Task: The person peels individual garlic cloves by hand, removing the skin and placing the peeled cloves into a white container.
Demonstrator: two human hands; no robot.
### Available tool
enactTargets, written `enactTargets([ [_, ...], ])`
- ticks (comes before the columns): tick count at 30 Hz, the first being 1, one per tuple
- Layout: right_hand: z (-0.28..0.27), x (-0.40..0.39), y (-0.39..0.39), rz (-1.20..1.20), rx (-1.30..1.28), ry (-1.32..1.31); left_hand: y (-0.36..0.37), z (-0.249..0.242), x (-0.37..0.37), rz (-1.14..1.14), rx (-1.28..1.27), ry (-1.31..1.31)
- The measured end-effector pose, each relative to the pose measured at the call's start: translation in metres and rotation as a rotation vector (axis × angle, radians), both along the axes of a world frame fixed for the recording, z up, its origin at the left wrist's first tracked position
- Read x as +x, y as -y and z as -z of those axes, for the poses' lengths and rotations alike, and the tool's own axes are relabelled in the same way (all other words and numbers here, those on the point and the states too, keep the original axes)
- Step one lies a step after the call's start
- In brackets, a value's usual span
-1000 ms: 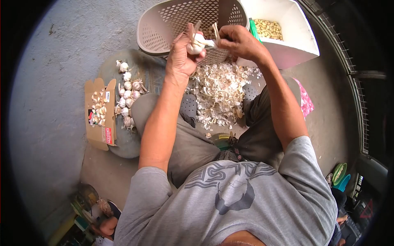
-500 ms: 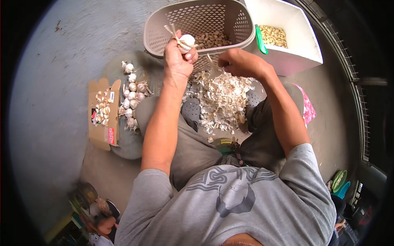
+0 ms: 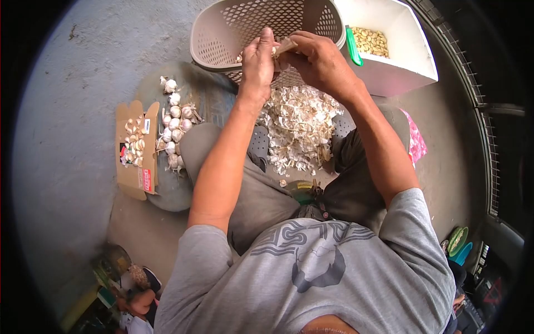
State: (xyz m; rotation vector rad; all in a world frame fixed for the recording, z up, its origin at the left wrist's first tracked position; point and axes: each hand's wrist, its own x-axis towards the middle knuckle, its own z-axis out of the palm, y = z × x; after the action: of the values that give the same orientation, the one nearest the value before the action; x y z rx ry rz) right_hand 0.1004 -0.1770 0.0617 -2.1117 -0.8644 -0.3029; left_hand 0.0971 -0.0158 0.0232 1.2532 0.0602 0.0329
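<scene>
My left hand is closed around a garlic bulb in front of the plastic basket; fingers hide most of the bulb. Pressed up against it, my right hand has its fingers pinched on the bulb's pale, papery skin. Under both hands, a heap of garlic peelings lies on the floor between my feet. The perforated basket holds garlic cloves, partly hidden by my hands.
At right a white box contains peeled cloves, with a green handle at its edge. Left of my knee, whole garlic bulbs and a cardboard box with loose cloves rest on a rounded grey surface. Another person is at lower left.
My right hand has moved up and left to meet the left hand. The bulb, plainly visible before, is now mostly covered. My left hand has shifted slightly right and turned.
</scene>
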Motion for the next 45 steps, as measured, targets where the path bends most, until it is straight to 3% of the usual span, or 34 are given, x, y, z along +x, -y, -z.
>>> enactTargets([
  [7,-0.004,-0.003,0.002,-0.018,-0.072,0.133,0.003,0.006,-0.002,0.045,-0.001,0.013],
  [15,0.008,0.001,-0.002,0.052,-0.169,0.125,0.010,-0.002,-0.008,0.091,-0.144,-0.204],
  [21,0.012,0.005,0.002,0.055,0.083,-0.121,0.005,0.000,0.006,-0.082,-0.328,-0.368],
  [27,0.030,0.008,0.015,-0.114,-0.612,-0.318,-0.023,0.005,0.012,0.001,-0.434,-0.301],
  [30,0.047,0.015,0.021,-0.100,-0.287,-0.133,-0.020,0.000,0.006,-0.017,-0.297,-0.256],
  [33,0.006,0.006,0.009,0.031,0.040,-0.370,-0.015,0.004,0.006,-0.064,-0.163,-0.204],
  [36,-0.004,-0.006,-0.001,0.031,0.164,-0.145,-0.008,-0.001,0.002,-0.088,-0.156,-0.169],
  [40,0.011,-0.003,-0.009,0.054,0.064,0.024,-0.002,0.006,0.003,-0.043,-0.092,-0.058],
  [45,0.015,0.005,-0.001,0.086,0.006,-0.079,0.007,0.003,-0.002,-0.022,-0.060,-0.036],
])
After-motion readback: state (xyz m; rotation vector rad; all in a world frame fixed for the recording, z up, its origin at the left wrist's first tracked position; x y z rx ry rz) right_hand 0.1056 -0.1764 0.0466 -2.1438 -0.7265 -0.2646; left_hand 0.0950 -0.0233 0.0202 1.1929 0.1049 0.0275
